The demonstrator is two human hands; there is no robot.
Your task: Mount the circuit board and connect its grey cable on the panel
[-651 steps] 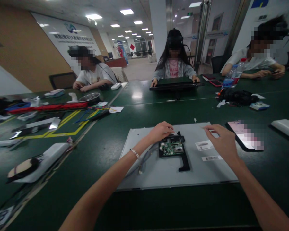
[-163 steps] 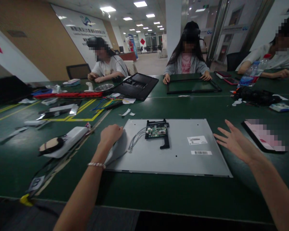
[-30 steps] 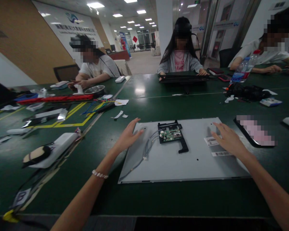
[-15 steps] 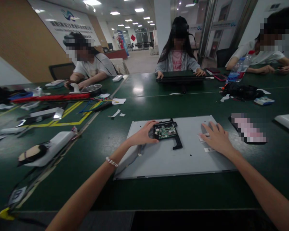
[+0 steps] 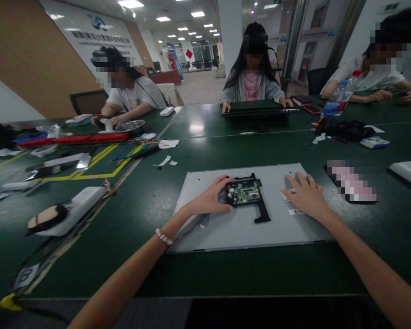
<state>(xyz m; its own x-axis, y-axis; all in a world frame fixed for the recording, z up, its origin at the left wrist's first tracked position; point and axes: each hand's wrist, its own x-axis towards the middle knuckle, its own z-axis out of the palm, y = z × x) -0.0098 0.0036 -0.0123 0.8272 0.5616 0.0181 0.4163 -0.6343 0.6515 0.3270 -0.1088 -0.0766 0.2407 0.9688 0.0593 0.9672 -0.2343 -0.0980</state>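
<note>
A flat grey metal panel (image 5: pixel 222 233), like the back of a screen, lies on the green table in front of me. On it sits a black plastic bracket (image 5: pixel 262 213) carrying a green circuit board (image 5: pixel 244 195). My left hand (image 5: pixel 214 195) grips the bracket's left side between thumb and fingers. Thin cables (image 5: pixel 192 226) run from beneath that hand towards the panel's lower left. With fingers spread, my right hand (image 5: pixel 308 195) lies on the panel's right part, over the edge of a white label (image 5: pixel 287 196). A second label (image 5: pixel 296 212) shows just below it.
A pink-and-black phone-like object (image 5: pixel 352 183), partly blurred out, lies right of the panel. Left is a white device (image 5: pixel 84 205) with a strap. Paper scraps (image 5: pixel 164 161) lie beyond the panel. Across the table, a person holds a dark flat screen (image 5: pixel 260 109); two others sit at the sides.
My left hand has slid the bracket with the circuit board to the right and slightly towards me across the panel. The right hand stays almost where it was.
</note>
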